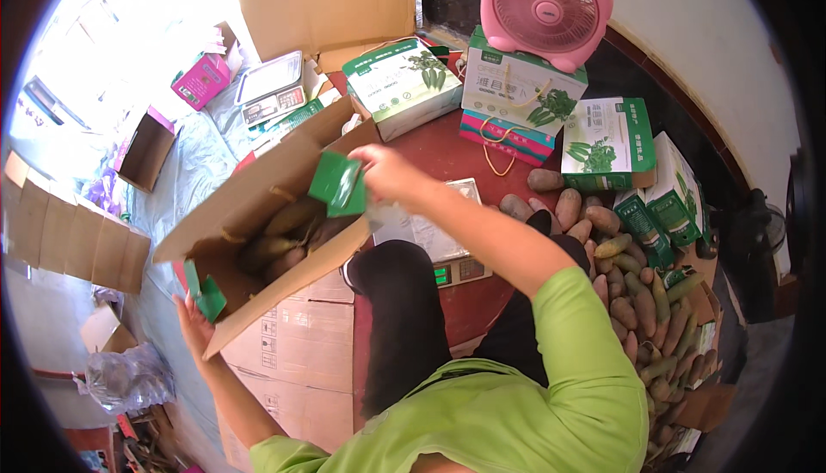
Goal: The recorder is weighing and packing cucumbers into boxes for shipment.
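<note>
An open cardboard box (pixel 284 172) is held tilted in front of me, its long lids spread and green end flaps folded out. Inside lie several long roots (pixel 292 218), greenish and reddish, which look like radishes. My right hand (pixel 385 172) grips the box's far end beside a green flap (pixel 337 182). At the near-left end my left hand (pixel 196 325) holds the box's edge by the other green flap (pixel 205 292); part of its fingers is hidden. Right of the box, on the red surface, rests a flat scale (pixel 460 271) with a lit green display, partly behind my right arm.
A large pile of roots (pixel 645 305) spreads along my right. Printed cartons (pixel 400 86) stand at the back, one bearing a pink fan (pixel 547 10). Flattened cardboard (pixel 292 335) lies near my left leg. Another scale (pixel 271 86) and a plastic-wrapped bundle (pixel 129 378) are to the left.
</note>
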`<control>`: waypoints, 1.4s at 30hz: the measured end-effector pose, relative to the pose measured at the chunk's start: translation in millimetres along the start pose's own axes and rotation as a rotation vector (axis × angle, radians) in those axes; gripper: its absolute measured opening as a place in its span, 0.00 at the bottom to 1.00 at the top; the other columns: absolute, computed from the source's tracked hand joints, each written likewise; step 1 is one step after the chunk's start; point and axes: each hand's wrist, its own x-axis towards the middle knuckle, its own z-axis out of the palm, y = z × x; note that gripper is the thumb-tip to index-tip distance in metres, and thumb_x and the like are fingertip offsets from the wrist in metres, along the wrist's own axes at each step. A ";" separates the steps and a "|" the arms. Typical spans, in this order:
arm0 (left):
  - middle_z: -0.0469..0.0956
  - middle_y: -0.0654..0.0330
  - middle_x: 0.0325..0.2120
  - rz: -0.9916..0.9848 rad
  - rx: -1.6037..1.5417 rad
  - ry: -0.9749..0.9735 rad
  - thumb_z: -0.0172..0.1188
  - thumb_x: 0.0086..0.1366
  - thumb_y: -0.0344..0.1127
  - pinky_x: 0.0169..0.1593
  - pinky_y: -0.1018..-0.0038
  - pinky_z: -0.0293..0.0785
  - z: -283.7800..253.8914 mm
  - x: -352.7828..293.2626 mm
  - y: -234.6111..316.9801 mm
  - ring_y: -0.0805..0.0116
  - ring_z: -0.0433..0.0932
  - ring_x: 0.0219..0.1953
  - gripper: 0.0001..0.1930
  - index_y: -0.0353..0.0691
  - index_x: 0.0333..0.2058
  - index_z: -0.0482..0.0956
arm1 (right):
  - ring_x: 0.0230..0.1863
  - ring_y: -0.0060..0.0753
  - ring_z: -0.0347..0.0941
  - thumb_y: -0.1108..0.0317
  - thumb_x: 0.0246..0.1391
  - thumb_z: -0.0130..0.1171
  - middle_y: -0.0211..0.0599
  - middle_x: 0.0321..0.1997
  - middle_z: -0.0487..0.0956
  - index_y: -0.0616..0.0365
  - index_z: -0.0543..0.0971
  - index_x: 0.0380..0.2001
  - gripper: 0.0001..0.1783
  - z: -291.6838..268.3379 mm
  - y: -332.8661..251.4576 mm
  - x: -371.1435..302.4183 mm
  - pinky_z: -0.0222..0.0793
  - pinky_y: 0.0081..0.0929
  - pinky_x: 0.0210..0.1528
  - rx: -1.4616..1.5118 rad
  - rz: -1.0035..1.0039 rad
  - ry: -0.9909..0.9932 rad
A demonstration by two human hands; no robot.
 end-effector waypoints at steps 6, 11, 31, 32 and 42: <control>0.75 0.59 0.45 -0.064 0.098 0.285 0.45 0.66 0.63 0.53 0.67 0.66 -128.9 -105.8 -3.3 0.65 0.72 0.49 0.34 0.37 0.54 0.70 | 0.27 0.35 0.76 0.70 0.50 0.49 0.45 0.41 0.78 0.53 0.71 0.54 0.24 135.2 64.1 20.0 0.74 0.36 0.25 -0.302 0.226 -0.211; 0.73 0.55 0.50 -0.281 0.229 0.822 0.54 0.60 0.64 0.57 0.63 0.64 -208.2 -153.1 -0.6 0.61 0.70 0.53 0.36 0.36 0.53 0.72 | 0.31 0.29 0.77 0.60 0.31 0.71 0.26 0.29 0.82 0.48 0.83 0.25 0.13 233.6 176.0 52.4 0.75 0.34 0.30 -1.754 -0.877 -0.856; 0.73 0.53 0.50 0.162 0.780 0.582 0.54 0.64 0.52 0.57 0.65 0.64 -136.2 -92.0 -29.5 0.61 0.70 0.53 0.28 0.34 0.52 0.72 | 0.27 0.33 0.77 0.74 0.44 0.51 0.43 0.32 0.81 0.60 0.78 0.45 0.21 140.1 91.6 -31.8 0.72 0.30 0.29 -0.320 -0.094 -0.554; 0.73 0.53 0.50 0.195 0.808 0.572 0.54 0.64 0.52 0.57 0.65 0.64 -126.5 -90.8 -29.6 0.61 0.70 0.53 0.27 0.34 0.52 0.72 | 0.28 0.32 0.77 0.74 0.44 0.52 0.43 0.33 0.81 0.61 0.78 0.45 0.20 118.3 78.2 -34.3 0.72 0.29 0.30 -0.304 -0.124 -0.510; 0.73 0.52 0.50 0.480 1.000 0.352 0.53 0.67 0.39 0.57 0.67 0.64 42.4 -77.7 -28.0 0.61 0.71 0.52 0.19 0.32 0.51 0.72 | 0.33 0.29 0.79 0.68 0.48 0.58 0.42 0.41 0.80 0.61 0.76 0.48 0.21 -124.6 18.3 -72.1 0.75 0.26 0.35 -0.253 -0.146 0.005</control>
